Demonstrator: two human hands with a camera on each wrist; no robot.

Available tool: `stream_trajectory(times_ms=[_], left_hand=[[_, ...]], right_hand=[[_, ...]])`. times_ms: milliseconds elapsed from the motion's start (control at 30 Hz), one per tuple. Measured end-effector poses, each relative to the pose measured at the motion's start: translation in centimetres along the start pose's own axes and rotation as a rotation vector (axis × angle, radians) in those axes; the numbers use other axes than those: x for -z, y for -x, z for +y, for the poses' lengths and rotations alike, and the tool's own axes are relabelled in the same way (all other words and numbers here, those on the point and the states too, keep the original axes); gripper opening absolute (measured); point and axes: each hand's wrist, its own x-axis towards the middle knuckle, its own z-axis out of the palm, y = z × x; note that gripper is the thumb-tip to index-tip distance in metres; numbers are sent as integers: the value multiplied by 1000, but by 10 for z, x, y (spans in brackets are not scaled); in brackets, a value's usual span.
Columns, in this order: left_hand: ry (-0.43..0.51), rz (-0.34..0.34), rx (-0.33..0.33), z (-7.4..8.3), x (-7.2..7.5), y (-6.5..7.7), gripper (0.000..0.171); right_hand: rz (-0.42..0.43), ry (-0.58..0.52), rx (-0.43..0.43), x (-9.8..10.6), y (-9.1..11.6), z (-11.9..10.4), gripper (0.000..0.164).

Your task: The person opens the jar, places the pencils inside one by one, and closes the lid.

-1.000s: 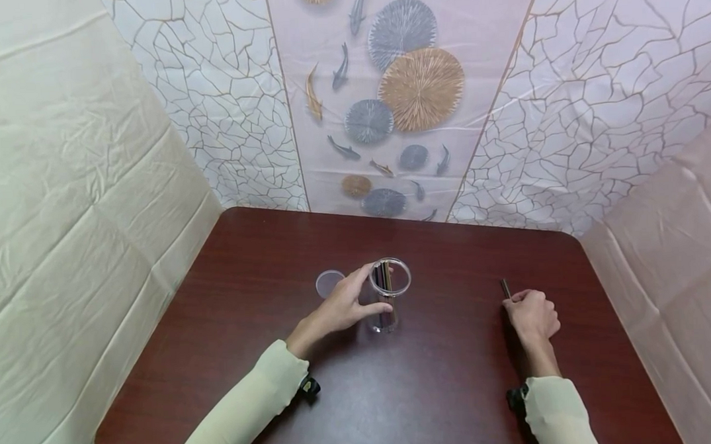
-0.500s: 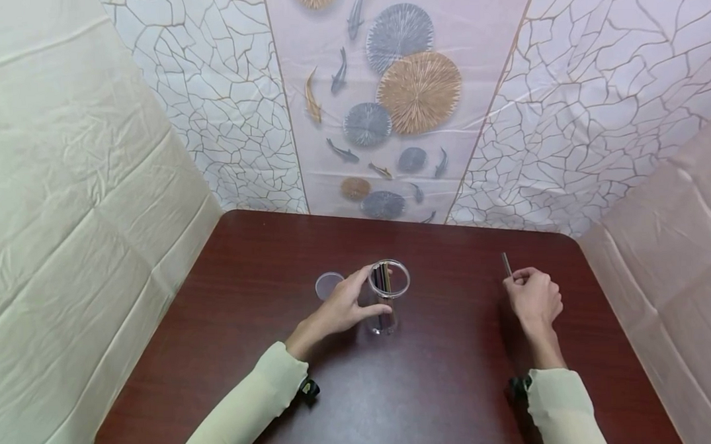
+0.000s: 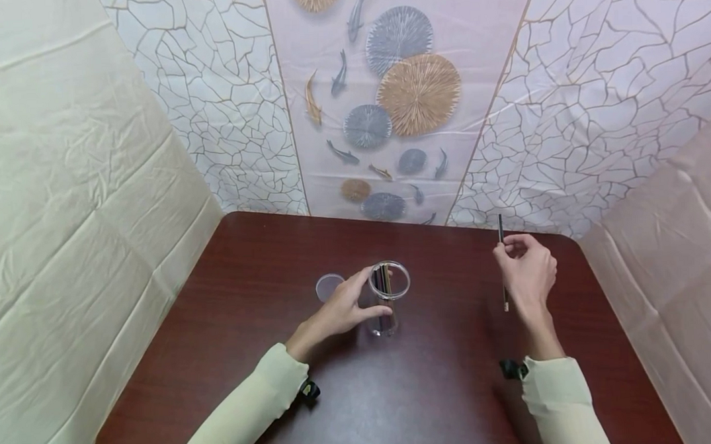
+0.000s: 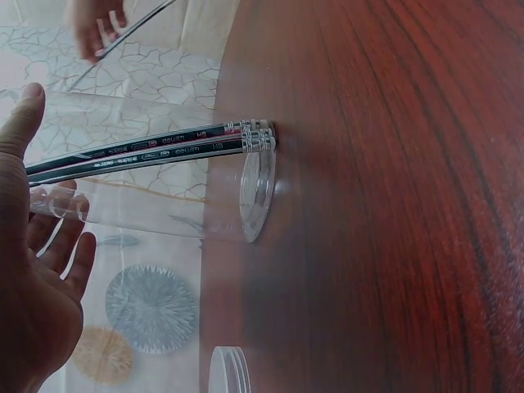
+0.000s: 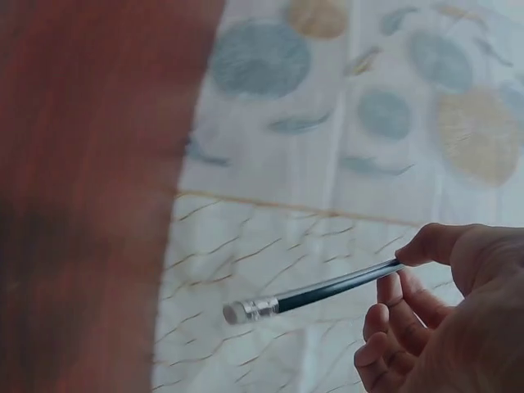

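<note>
A clear plastic jar (image 3: pixel 384 321) stands upright on the table, its mouth uncovered. Several dark pencils (image 4: pixel 164 154) lean inside it, eraser ends down on the jar's bottom. My left hand (image 3: pixel 348 304) grips the jar, thumb on the near side and fingers round the far side. Over the right part of the table, my right hand (image 3: pixel 527 271) pinches a dark pencil (image 5: pixel 336 286) between thumb and fingers. That pencil is nearly upright, with its white eraser end and silver ferrule pointing down.
A round clear lid (image 3: pixel 328 287) lies on the table just left of the jar, partly behind my left hand. The dark red wooden table (image 3: pixel 261 246) ends at a patterned cloth (image 3: pixel 375 115) behind and pale cloth (image 3: pixel 81 227) at the sides.
My right hand has risen from the table and moved away from me with the pencil, which has turned from slanted to nearly upright. My left hand and the jar have stayed put.
</note>
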Motion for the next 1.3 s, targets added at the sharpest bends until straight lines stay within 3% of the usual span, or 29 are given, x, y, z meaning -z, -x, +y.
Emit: stream_trajectory(times_ms=[233, 500, 833, 1300], left_hand=[[-3, 4, -3, 1, 0, 1, 90], [2, 2, 9, 1, -1, 2, 89], [7, 0, 15, 1, 0, 0, 89], [2, -4, 15, 1, 1, 0, 89]], right_hand=[[62, -158, 105, 11, 5, -40, 14], [73, -346, 189, 21, 18, -82, 10], [-15, -553, 227, 30, 29, -117, 10], [-97, -660, 270, 22, 38, -145, 13]])
